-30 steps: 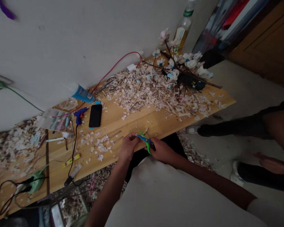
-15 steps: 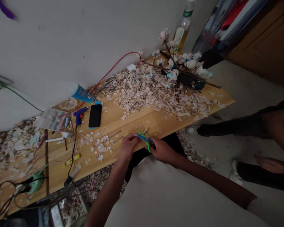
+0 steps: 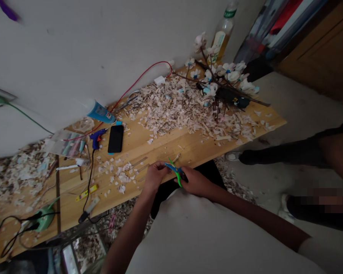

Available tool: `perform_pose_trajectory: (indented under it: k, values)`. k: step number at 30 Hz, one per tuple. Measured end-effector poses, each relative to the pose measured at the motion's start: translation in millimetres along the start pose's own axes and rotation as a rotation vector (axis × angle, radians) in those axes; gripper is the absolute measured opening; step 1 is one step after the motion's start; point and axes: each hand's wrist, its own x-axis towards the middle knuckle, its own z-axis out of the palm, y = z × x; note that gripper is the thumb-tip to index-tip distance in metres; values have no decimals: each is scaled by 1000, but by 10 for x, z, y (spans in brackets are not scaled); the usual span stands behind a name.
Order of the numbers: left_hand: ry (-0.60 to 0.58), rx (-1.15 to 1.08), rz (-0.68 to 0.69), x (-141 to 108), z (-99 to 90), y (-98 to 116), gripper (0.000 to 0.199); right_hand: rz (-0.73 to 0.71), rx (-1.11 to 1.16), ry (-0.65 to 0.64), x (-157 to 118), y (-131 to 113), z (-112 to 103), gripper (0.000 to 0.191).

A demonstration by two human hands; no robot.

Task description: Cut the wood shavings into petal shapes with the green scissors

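Observation:
My right hand (image 3: pixel 194 180) grips a pair of blue and green scissors (image 3: pixel 174 167) by the handles, at the front edge of the wooden table (image 3: pixel 160 148). Their blades stand apart and point toward my left hand (image 3: pixel 156 175). The fingertips of that hand are pinched together right beside the blade ends. Whatever lies between them is too small to make out. Loose pale petal-like scraps (image 3: pixel 122 177) are scattered on the wood to the left of my hands.
Behind lies a big heap of pale shavings (image 3: pixel 171 102), with a branch of white flowers (image 3: pixel 231 76) and a bottle (image 3: pixel 221 38). A phone (image 3: pixel 116 139), a blue glue gun (image 3: pixel 97 139), a yellow cutter (image 3: pixel 86 193) and cables are leftward. Another person's leg (image 3: pixel 280 152) is at right.
The scissors have turned a little in my right hand, and the angle between their blades looks slightly different. My left hand stays pinched in nearly the same place. The whole view has shifted slightly.

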Motion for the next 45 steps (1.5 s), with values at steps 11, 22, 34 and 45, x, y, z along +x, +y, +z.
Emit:
perform_pose_trajectory:
  k: [11, 22, 34, 45]
  values:
    - [-51, 33, -36, 37, -17, 47, 7, 2, 27, 40, 8, 54, 16, 16]
    - [-135, 76, -111, 45, -86, 145, 10, -8, 20, 47, -28, 61, 41, 16]
    - [-232, 246, -41, 59, -143, 193, 10, -18, 10, 45, -42, 55, 57, 14]
    - [-355, 328, -69, 133, -164, 366, 11, -30, 8, 55, -77, 53, 64, 16]
